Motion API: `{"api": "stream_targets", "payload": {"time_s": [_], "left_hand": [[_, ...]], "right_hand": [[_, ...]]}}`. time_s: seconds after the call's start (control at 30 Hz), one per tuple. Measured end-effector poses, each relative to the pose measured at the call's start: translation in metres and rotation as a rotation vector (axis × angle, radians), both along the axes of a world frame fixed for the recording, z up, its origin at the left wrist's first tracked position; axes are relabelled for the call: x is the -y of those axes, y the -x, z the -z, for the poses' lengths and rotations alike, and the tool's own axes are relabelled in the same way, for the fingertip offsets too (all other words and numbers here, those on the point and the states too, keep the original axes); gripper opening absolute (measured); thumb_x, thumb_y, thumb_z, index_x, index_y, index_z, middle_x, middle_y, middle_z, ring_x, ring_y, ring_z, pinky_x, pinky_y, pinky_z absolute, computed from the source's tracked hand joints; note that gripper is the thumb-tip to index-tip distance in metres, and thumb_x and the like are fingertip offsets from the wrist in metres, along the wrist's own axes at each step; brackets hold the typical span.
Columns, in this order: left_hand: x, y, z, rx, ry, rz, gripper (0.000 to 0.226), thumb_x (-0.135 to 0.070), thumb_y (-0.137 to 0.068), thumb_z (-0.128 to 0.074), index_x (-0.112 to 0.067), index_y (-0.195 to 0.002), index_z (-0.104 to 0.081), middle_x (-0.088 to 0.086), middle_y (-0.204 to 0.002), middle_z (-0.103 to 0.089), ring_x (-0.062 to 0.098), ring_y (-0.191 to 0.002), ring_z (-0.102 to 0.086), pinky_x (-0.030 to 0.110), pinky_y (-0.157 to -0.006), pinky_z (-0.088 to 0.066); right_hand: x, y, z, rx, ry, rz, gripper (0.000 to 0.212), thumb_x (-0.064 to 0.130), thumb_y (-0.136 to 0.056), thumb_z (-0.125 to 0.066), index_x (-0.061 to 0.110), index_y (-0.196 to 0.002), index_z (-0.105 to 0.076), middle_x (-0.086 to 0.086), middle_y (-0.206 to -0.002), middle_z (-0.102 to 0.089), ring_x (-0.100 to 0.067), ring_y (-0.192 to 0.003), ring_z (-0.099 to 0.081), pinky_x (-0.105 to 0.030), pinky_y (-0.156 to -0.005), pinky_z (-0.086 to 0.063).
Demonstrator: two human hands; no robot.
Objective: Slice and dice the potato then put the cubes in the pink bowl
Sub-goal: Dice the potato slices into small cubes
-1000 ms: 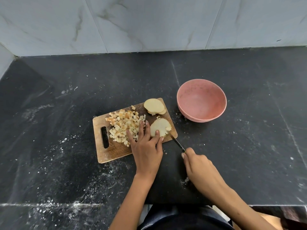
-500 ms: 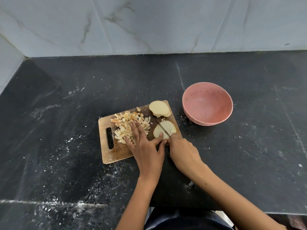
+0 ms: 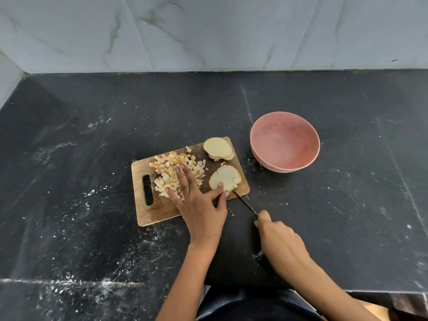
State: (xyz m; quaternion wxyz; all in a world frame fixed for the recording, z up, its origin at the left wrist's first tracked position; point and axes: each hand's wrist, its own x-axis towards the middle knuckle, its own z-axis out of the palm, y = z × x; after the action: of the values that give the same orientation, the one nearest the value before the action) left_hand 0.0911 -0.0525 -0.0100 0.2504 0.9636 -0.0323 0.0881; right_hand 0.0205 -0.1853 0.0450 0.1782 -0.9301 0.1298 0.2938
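1. Wooden cutting board (image 3: 162,210) lying on the black worktop (image 3: 92,228), handle slot toward the left.
2. Pale diced cubes (image 3: 171,170) lying heaped on the board's left and middle part.
3. Stacked potato slices (image 3: 217,148) sitting at the board's far right corner, uncut.
4. Partly scored potato slice (image 3: 225,177) lying flat near the board's right edge, cut lines showing across its top.
5. Left hand (image 3: 199,205) resting flat on the board with fingers straight and spread: forefinger and thumb touching the near edge of the scored slice, the other fingers lying over the cubes.
6. Right hand (image 3: 278,239) gripping the handle of the knife (image 3: 245,203), fingers curled round it, off the board over the worktop.
7. Knife blade pointing up-left, tip touching the near right edge of the scored slice.
8. Pink bowl (image 3: 256,144) standing on the worktop just beside the board's right side, holding no cubes.
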Motion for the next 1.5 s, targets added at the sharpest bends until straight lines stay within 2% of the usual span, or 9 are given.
{"api": "stream_targets", "payload": {"time_s": [0.23, 0.37, 0.53, 0.77, 0.87, 1.0, 1.13, 1.37, 1.5], "left_hand": [[-0.007, 0.001, 0.000, 0.033, 0.053, 0.033, 0.013, -0.027, -0.080, -0.077, -0.033, -0.091, -0.076, 0.017, -0.159, -0.012, 0.032, -0.148, 0.001, 0.061, -0.112, 0.004], [-0.008, 0.001, -0.006, 0.028, 0.095, 0.001, 0.009, -0.029, -0.077, -0.079, -0.032, -0.085, -0.077, 0.012, -0.160, -0.013, 0.028, -0.149, 0.001, 0.053, -0.113, 0.009], [-0.008, 0.000, -0.007, 0.001, 0.078, -0.023, 0.007, -0.033, -0.076, -0.079, -0.035, -0.082, -0.076, 0.010, -0.160, -0.011, 0.027, -0.149, 0.004, 0.036, -0.110, 0.026], [-0.005, 0.000, -0.009, 0.014, 0.076, -0.033, 0.006, -0.030, -0.077, -0.078, -0.034, -0.074, -0.075, 0.011, -0.160, -0.011, 0.026, -0.149, 0.003, 0.054, -0.113, 0.010], [-0.003, -0.001, -0.007, 0.028, 0.058, -0.031, 0.010, -0.028, -0.077, -0.078, -0.033, -0.069, -0.074, 0.012, -0.160, -0.012, 0.026, -0.149, 0.005, 0.056, -0.113, 0.008], [-0.003, 0.000, -0.004, 0.040, 0.042, -0.032, 0.010, -0.027, -0.076, -0.078, -0.033, -0.070, -0.074, 0.011, -0.160, -0.013, 0.028, -0.149, 0.004, 0.054, -0.113, 0.010], [-0.005, 0.001, -0.002, 0.037, 0.060, -0.034, 0.010, -0.027, -0.074, -0.080, -0.035, -0.078, -0.075, 0.012, -0.160, -0.013, 0.028, -0.149, 0.004, 0.052, -0.113, 0.010], [-0.006, 0.004, 0.000, 0.035, 0.103, -0.056, 0.006, -0.029, -0.078, -0.079, -0.033, -0.080, -0.076, 0.017, -0.158, -0.016, 0.030, -0.148, 0.002, 0.052, -0.113, 0.014], [-0.006, 0.005, -0.001, 0.041, 0.129, -0.051, 0.006, -0.028, -0.078, -0.079, -0.033, -0.080, -0.076, 0.017, -0.158, -0.016, 0.032, -0.148, 0.001, 0.056, -0.113, 0.010]], "right_hand": [[0.001, -0.007, -0.018, 0.153, -0.146, 0.053, 0.026, 0.036, -0.104, -0.024, 0.016, -0.096, -0.038, -0.001, -0.072, -0.052, -0.022, -0.066, -0.053, -0.036, -0.062, -0.042], [-0.013, -0.038, -0.015, 0.124, -0.102, 0.019, 0.029, 0.033, -0.105, -0.026, 0.011, -0.114, -0.044, -0.013, -0.095, -0.062, -0.030, -0.086, -0.061, -0.037, -0.069, -0.046], [-0.026, -0.058, -0.008, 0.097, -0.042, -0.022, 0.018, 0.021, -0.104, -0.034, 0.011, -0.114, -0.045, -0.011, -0.104, -0.060, -0.029, -0.093, -0.061, -0.034, -0.067, -0.041], [-0.029, -0.055, -0.002, 0.020, 0.021, -0.069, 0.020, 0.012, -0.101, -0.035, 0.012, -0.121, -0.037, -0.012, -0.112, -0.059, -0.031, -0.100, -0.062, -0.037, -0.071, -0.043], [-0.021, -0.037, 0.001, -0.046, 0.046, -0.078, 0.023, 0.012, -0.101, -0.037, 0.015, -0.124, -0.033, -0.010, -0.108, -0.059, -0.028, -0.096, -0.062, -0.036, -0.071, -0.046], [-0.011, -0.009, 0.005, -0.033, 0.021, -0.053, 0.010, 0.013, -0.103, -0.032, 0.019, -0.101, -0.025, -0.006, -0.088, -0.053, -0.028, -0.087, -0.061, -0.035, -0.066, -0.041], [-0.003, 0.001, 0.001, -0.008, -0.025, -0.044, 0.011, 0.027, -0.106, -0.024, 0.019, -0.099, -0.025, 0.003, -0.073, -0.043, -0.021, -0.068, -0.049, -0.033, -0.064, -0.040], [-0.001, -0.007, -0.024, 0.110, -0.133, 0.023, 0.024, 0.037, -0.104, -0.024, 0.019, -0.094, -0.037, 0.002, -0.070, -0.050, -0.015, -0.061, -0.049, -0.033, -0.060, -0.041], [-0.013, -0.034, -0.019, 0.116, -0.104, 0.001, 0.027, 0.035, -0.105, -0.026, 0.015, -0.108, -0.043, -0.004, -0.083, -0.057, -0.022, -0.073, -0.056, -0.036, -0.063, -0.044]]}}
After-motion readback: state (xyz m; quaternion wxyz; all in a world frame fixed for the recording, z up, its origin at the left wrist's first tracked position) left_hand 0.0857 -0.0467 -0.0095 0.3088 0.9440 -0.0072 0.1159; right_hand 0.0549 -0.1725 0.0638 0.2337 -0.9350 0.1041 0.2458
